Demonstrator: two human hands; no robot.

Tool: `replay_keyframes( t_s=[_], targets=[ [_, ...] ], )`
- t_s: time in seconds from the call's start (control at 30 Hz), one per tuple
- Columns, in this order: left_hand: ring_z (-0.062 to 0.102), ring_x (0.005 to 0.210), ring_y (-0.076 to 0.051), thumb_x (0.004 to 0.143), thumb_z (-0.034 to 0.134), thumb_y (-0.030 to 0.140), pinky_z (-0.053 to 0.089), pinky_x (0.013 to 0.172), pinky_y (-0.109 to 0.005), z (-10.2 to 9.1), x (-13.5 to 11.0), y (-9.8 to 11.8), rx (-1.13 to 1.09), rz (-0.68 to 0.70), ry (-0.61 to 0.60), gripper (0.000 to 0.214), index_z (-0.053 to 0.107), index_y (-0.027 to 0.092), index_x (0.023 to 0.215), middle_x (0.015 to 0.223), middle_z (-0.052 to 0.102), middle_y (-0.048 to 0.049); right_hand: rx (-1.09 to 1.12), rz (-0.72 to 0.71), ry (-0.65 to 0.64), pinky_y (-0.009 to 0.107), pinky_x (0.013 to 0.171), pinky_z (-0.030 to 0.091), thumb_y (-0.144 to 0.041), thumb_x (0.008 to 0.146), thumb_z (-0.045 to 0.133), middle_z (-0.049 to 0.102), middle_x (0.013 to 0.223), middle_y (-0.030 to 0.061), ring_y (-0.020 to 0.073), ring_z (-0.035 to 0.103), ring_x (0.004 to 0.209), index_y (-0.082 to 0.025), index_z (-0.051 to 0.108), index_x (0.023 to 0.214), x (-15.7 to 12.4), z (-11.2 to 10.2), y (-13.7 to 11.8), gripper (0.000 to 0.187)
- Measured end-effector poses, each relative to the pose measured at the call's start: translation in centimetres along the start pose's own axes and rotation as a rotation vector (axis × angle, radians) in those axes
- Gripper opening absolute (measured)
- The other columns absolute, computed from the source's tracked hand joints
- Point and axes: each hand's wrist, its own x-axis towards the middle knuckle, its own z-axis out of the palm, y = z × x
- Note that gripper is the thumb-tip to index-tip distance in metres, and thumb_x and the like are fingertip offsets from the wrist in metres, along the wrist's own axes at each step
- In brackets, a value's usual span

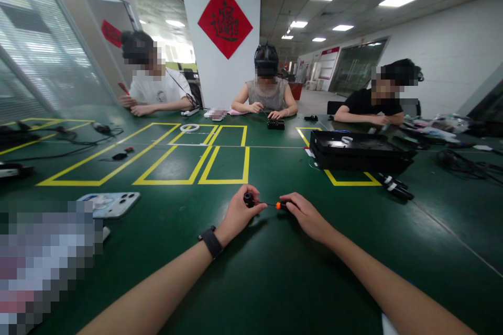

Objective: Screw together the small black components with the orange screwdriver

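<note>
Glossy and dark green, the worktop (pixel 275 282) carries rectangles of flat yellow tape (pixel 223 181), probably to mark out places; one appears to run beneath the black tray (pixel 353 159), an open, straight-walled box. Nearer the viewer than that tray and to its left, the left hand (pixel 238 211) has its grip closed on a small round black part (pixel 249 199), apparently to steady it. Between that part and the tray, the right hand (pixel 305 214) has its grip closed on a slim screwdriver (pixel 279 205) with an orange collar, its thin shaft pointing left, likely held level to line up with the part; whether they touch, I cannot tell. Well left of the tray lies a smooth, pale phone (pixel 112 205).
</note>
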Motion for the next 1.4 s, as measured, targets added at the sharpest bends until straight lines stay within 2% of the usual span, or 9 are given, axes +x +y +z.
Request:
replay_keyframes(
  t_s=[0.1,0.2,0.37,0.47,0.53,0.73,1.0,1.13,1.4],
  targets=[
    [0.052,0.065,-0.009,0.066,0.067,0.026,0.041,0.063,-0.022,-0.01,-0.01,-0.07,0.005,-0.002,-0.005,0.031,0.048,0.018,0.088,0.073,0.053,0.0038,-0.026,-0.037,-0.011,0.034,0.089,0.039,-0.025,0.086,0.045,0.056,0.100,0.0045,0.0163,0.052,0.097,-0.020,0.058,0.095,0.03,-0.11,0.13,0.017],
    [0.052,0.065,-0.010,0.066,0.066,0.026,0.041,0.063,-0.022,-0.04,-0.04,-0.08,0.016,-0.006,-0.010,0.031,0.047,0.018,0.089,0.073,0.053,0.0038,0.002,-0.008,0.001,0.034,0.087,0.040,-0.026,0.081,0.054,0.055,0.105,0.0042,0.0168,0.052,0.097,-0.021,0.052,0.106,-0.04,-0.11,0.12,0.026],
    [0.051,0.064,-0.009,0.066,0.066,0.027,0.041,0.062,-0.022,-0.02,-0.04,-0.13,0.010,0.005,-0.003,0.029,0.048,0.017,0.087,0.073,0.053,0.0037,-0.026,-0.043,-0.026,0.035,0.091,0.037,-0.024,0.090,0.036,0.056,0.101,0.0053,0.0164,0.051,0.098,-0.020,0.059,0.096,0.02,-0.16,0.00,0.024],
    [0.051,0.064,-0.009,0.066,0.067,0.027,0.041,0.062,-0.022,0.01,-0.03,-0.23,0.012,0.007,-0.009,0.030,0.048,0.017,0.087,0.072,0.052,0.0037,-0.033,-0.061,-0.012,0.035,0.088,0.039,-0.023,0.083,0.048,0.055,0.100,0.0043,0.0170,0.051,0.094,-0.020,0.057,0.096,-0.02,-0.21,-0.17,0.016],
    [0.051,0.064,-0.009,0.065,0.067,0.025,0.041,0.062,-0.022,0.01,-0.03,-0.28,0.018,0.009,-0.014,0.030,0.048,0.018,0.088,0.072,0.053,0.0038,-0.025,-0.073,-0.004,0.035,0.089,0.039,-0.023,0.079,0.056,0.054,0.104,0.0040,0.0174,0.050,0.097,-0.021,0.053,0.104,-0.10,-0.21,-0.30,0.025],
    [0.052,0.065,-0.009,0.066,0.063,0.017,0.042,0.063,-0.022,-0.02,0.04,-0.32,0.022,0.022,-0.012,0.024,0.049,0.017,0.086,0.072,0.053,0.0036,-0.071,-0.049,-0.038,0.036,0.090,0.038,-0.024,0.089,0.038,0.056,0.101,0.0054,0.0172,0.051,0.098,-0.021,0.059,0.098,-0.02,-0.24,-0.37,0.023],
    [0.053,0.066,-0.010,0.066,0.060,0.015,0.042,0.063,-0.023,-0.03,0.06,-0.49,0.029,0.036,-0.032,0.021,0.049,0.017,0.084,0.073,0.054,0.0032,-0.071,-0.046,-0.022,0.036,0.090,0.038,-0.025,0.082,0.051,0.056,0.107,0.0045,0.0172,0.051,0.100,-0.023,0.052,0.111,-0.14,-0.16,-0.55,0.029],
    [0.053,0.066,-0.010,0.066,0.061,0.015,0.043,0.063,-0.023,0.03,0.07,-0.55,0.031,0.032,-0.026,0.021,0.049,0.017,0.083,0.073,0.054,0.0029,-0.115,-0.049,-0.033,0.036,0.088,0.038,-0.023,0.086,0.044,0.059,0.098,0.0050,0.0179,0.052,0.096,-0.021,0.060,0.095,-0.05,-0.20,-0.54,0.019],
    [0.053,0.065,-0.010,0.066,0.061,0.015,0.042,0.063,-0.023,0.00,0.04,-0.51,0.051,0.035,-0.016,0.021,0.049,0.017,0.083,0.073,0.054,0.0033,-0.105,-0.019,0.044,0.033,0.081,0.041,-0.021,0.079,0.053,0.058,0.092,0.0027,0.0164,0.053,0.088,-0.020,0.057,0.093,-0.08,-0.11,-0.33,0.014]
  ],
)
